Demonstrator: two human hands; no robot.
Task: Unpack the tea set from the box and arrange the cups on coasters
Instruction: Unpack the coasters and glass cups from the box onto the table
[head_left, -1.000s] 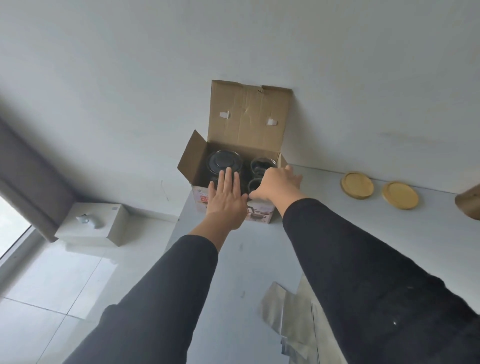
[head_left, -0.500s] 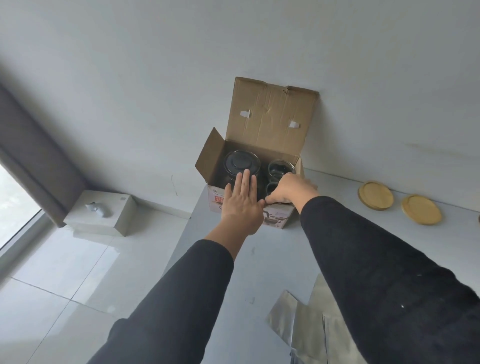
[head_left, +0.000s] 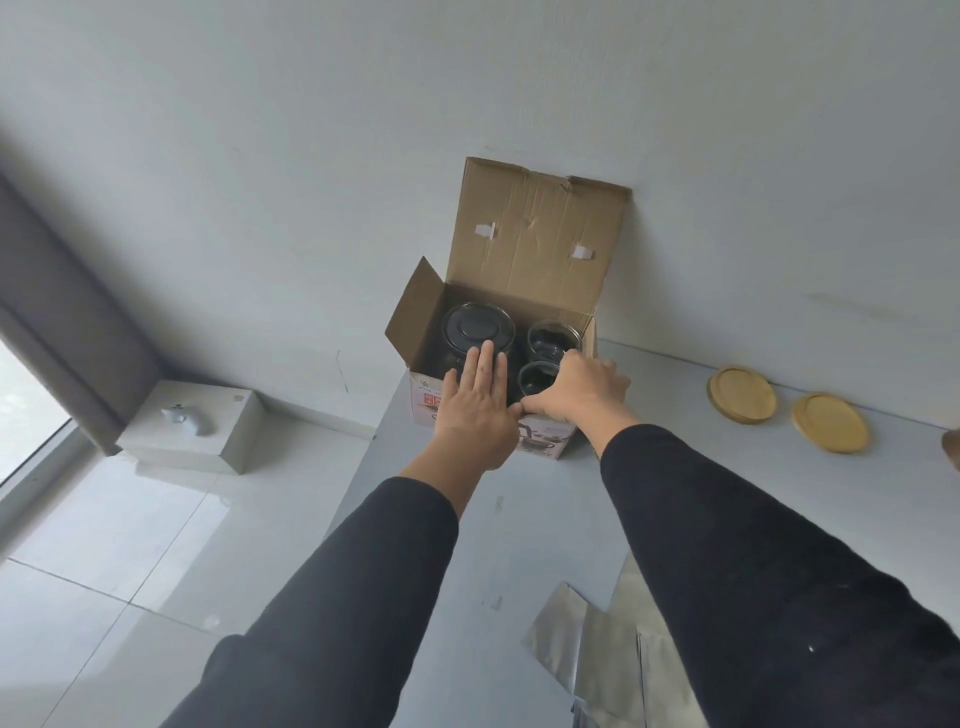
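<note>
Head view: both hands have barely moved in the last second. The left hand (head_left: 475, 410) lies flat and wide on the box (head_left: 524, 291), fingers over the teapot (head_left: 478, 328); the right hand (head_left: 576, 389) curls at the near cup (head_left: 537, 375); its grasp cannot be told. Coasters (head_left: 741, 395) wait at three o'clock. A hurried lift could knock glass together.
</note>
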